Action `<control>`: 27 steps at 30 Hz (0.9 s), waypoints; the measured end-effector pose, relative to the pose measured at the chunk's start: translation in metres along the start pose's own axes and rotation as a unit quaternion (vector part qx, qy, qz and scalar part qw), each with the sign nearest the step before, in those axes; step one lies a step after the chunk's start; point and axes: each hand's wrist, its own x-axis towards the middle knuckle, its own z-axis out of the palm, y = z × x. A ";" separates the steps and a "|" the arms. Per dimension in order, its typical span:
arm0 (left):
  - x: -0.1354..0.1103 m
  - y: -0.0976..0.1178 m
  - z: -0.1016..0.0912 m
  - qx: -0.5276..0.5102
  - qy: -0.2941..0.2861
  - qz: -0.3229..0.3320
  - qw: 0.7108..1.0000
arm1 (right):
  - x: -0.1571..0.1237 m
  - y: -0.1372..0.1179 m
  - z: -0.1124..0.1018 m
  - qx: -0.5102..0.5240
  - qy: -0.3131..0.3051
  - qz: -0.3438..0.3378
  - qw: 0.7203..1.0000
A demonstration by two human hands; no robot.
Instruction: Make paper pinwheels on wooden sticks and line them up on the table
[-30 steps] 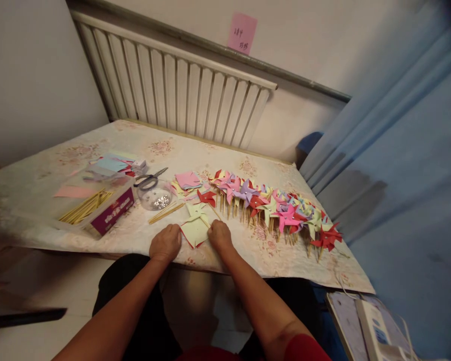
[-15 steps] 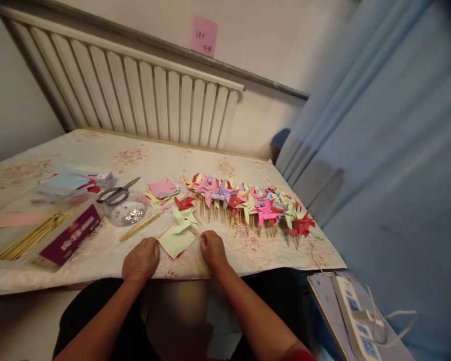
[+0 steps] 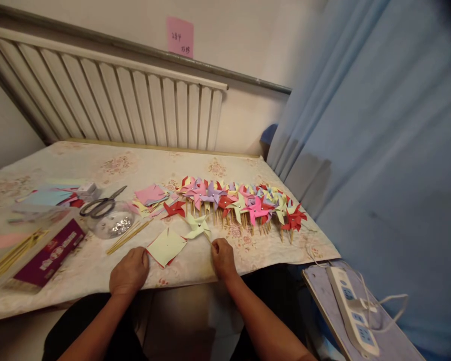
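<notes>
My right hand (image 3: 223, 258) is closed on the thin stick of a pale green paper pinwheel (image 3: 198, 225), whose head tilts up to the left of my fingers. A pale green paper square (image 3: 167, 246) with cut corners lies on the cloth, red paper showing beneath its edges. At its left corner my left hand (image 3: 130, 271) rests closed on the table, and anything in its fingers is hidden. Behind the square is a red pinwheel (image 3: 174, 209). Several wooden sticks (image 3: 130, 236) lie to the left, next to a clear dish of small shiny pieces (image 3: 122, 225).
Many finished pinwheels (image 3: 257, 209) stand in a cluster at the right. Scissors (image 3: 104, 203) lie across the dish. Farther left are a purple-fronted box (image 3: 50, 255) and loose coloured paper (image 3: 50, 195). A paper stack (image 3: 150, 194) sits mid-table; a power strip (image 3: 353, 311) lies lower right.
The pale green pinwheel has moved right and away from over the paper square, along with my right hand. My left hand stays by the square's corner. The whole view has shifted slightly.
</notes>
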 end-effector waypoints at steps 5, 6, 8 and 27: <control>0.000 0.000 0.001 -0.001 0.007 0.003 1.000 | 0.013 -0.001 0.013 0.033 0.032 0.035 0.998; 0.000 0.000 0.001 -0.002 0.010 0.004 1.000 | 0.016 -0.002 0.017 0.040 0.041 0.047 0.997; -0.001 0.000 0.001 -0.002 0.014 0.005 1.000 | 0.023 -0.004 0.023 0.055 0.061 0.073 0.994; -0.003 -0.003 0.003 -0.005 0.021 0.020 1.000 | 0.068 -0.023 0.078 0.076 0.142 0.133 0.978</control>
